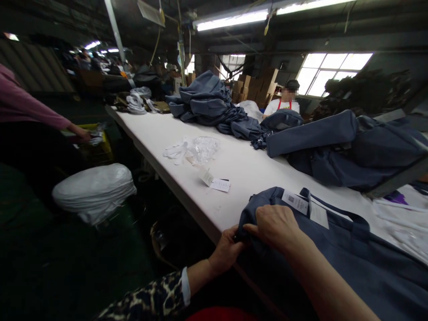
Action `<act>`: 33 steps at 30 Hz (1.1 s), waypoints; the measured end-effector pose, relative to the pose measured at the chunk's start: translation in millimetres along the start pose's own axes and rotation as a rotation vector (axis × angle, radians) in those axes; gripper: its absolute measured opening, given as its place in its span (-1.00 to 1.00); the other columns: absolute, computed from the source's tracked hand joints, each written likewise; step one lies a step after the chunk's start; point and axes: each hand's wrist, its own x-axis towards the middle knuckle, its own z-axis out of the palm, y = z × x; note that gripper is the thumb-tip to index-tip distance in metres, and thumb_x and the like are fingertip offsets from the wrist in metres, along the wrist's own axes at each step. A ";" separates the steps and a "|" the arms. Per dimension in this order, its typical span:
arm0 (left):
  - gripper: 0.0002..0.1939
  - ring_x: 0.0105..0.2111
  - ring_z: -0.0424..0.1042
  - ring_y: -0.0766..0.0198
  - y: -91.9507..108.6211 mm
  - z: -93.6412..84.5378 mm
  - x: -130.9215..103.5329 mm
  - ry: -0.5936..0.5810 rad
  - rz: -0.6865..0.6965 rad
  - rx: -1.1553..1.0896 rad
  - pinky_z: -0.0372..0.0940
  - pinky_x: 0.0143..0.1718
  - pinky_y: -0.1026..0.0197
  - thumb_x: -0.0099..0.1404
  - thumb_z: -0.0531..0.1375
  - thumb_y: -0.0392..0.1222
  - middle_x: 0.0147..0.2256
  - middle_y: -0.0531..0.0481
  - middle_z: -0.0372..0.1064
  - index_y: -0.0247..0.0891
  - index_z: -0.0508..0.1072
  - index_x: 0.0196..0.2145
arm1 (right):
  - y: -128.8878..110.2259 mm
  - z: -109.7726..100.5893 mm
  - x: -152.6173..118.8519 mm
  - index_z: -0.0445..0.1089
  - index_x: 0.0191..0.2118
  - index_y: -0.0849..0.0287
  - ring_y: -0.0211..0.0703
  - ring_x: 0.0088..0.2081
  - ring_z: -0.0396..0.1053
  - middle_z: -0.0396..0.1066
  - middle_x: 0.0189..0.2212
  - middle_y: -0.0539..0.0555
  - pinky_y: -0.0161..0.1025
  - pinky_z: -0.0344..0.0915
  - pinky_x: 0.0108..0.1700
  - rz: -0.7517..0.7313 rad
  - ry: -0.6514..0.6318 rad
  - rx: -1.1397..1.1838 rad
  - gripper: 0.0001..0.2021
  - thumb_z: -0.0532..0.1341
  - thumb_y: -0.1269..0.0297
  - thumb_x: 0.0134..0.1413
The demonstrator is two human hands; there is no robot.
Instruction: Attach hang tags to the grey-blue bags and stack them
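Bag (354, 263) pinched at its corner on the near edge of a white tabletop (240, 171)

The person working here has the dark blue-grey bag lying at the near right of the tabletop, its corner reaching the edge. The left hand (224, 250), below a leopard-print sleeve (157, 294) with a pale cuff, has its fingers (230, 232) closed on that corner. The right hand (277, 223), forearm bare, bends over the same corner from above, its fingers curled tight and gripping the fabric just beside the left. Just past the right knuckles, a printed tag (294, 201) and a plainer pale tag (319, 216) lie on the bag, next to its looped strap (360, 225).

Farther up the tabletop I can see loose tags (220, 185), then crumpled clear plastic (204, 148). Behind those sits a heap of blue-grey fabric (207, 102), and to the right a long, boxy blue-grey piece (310, 133) rests against more of the same cloth.

Across the way is a co-worker in a white top (282, 107) with red straps. Off to the left, another person in a pink sleeve (36, 100) reaches toward a yellow crate (109, 142), near a stool (95, 189) wrapped in whitish covering
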 end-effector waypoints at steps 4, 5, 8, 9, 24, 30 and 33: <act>-0.76 -0.36 0.32 0.29 -1.1 -3.0 1.9 0.003 0.032 -0.008 0.24 -0.28 0.29 0.16 0.32 -0.14 -0.38 0.03 0.43 -0.35 0.54 -0.26 | 2.3 8.0 3.6 0.49 -0.40 0.20 -0.08 -0.35 0.48 0.50 -0.44 0.17 -0.26 0.22 -0.36 -0.039 -0.216 0.116 -0.66 0.09 0.12 0.25; -0.77 -0.37 0.31 0.30 -2.0 -4.5 2.2 0.004 0.027 -0.003 0.24 -0.28 0.30 0.16 0.32 -0.15 -0.39 0.03 0.43 -0.35 0.54 -0.26 | 5.2 11.7 2.6 0.47 -0.40 0.19 -0.10 -0.37 0.46 0.49 -0.44 0.15 -0.27 0.19 -0.36 -0.040 -0.226 0.165 -0.66 0.05 0.16 0.27; -0.76 -0.37 0.30 0.30 -6.0 -9.6 3.5 -0.008 -0.002 0.005 0.23 -0.28 0.30 0.16 0.32 -0.14 -0.39 0.04 0.42 -0.35 0.55 -0.25 | 14.6 26.0 -1.6 0.37 -0.45 0.17 -0.18 -0.45 0.35 0.39 -0.52 0.04 -0.27 0.12 -0.38 -0.027 -0.166 0.432 -0.61 -0.03 0.14 0.31; -0.74 -0.37 0.30 0.30 -7.9 -11.1 4.3 -0.012 -0.013 -0.004 0.23 -0.29 0.30 0.16 0.32 -0.13 -0.39 0.04 0.42 -0.35 0.55 -0.24 | 16.6 31.2 -2.9 0.33 -0.47 0.16 -0.20 -0.46 0.30 0.34 -0.54 0.01 -0.27 0.11 -0.38 -0.014 -0.131 0.544 -0.60 -0.04 0.09 0.31; -0.62 -0.37 0.38 0.27 -26.6 -20.4 30.9 0.234 -0.012 -0.240 0.28 -0.31 0.29 0.14 0.35 0.02 -0.35 -0.04 0.49 -0.34 0.57 -0.19 | -17.3 98.7 -22.1 0.25 -0.35 0.13 -0.23 -0.38 0.25 0.24 -0.42 -0.05 -0.28 0.20 -0.28 0.111 0.298 0.915 -0.72 0.05 0.04 0.29; -0.57 -0.51 0.31 0.36 -23.1 -23.6 31.1 0.286 -0.114 -0.294 0.21 -0.42 0.32 0.07 0.38 0.07 -0.46 -0.02 0.47 -0.37 0.58 -0.26 | -24.8 124.2 -35.6 0.30 -0.17 0.11 -0.15 -0.23 0.33 0.31 -0.26 0.05 -0.22 0.32 -0.17 -0.001 0.452 0.779 -0.82 0.11 0.13 0.28; -0.56 -0.52 0.32 0.36 -22.8 -20.2 39.8 0.336 -0.128 -0.342 0.21 -0.43 0.31 0.00 0.42 0.07 -0.47 -0.01 0.47 -0.36 0.58 -0.29 | -24.7 127.7 -43.7 0.28 0.03 0.15 -0.02 -0.08 0.31 0.32 -0.10 0.16 -0.10 0.35 -0.04 -0.056 0.514 0.627 -0.59 0.22 0.02 0.17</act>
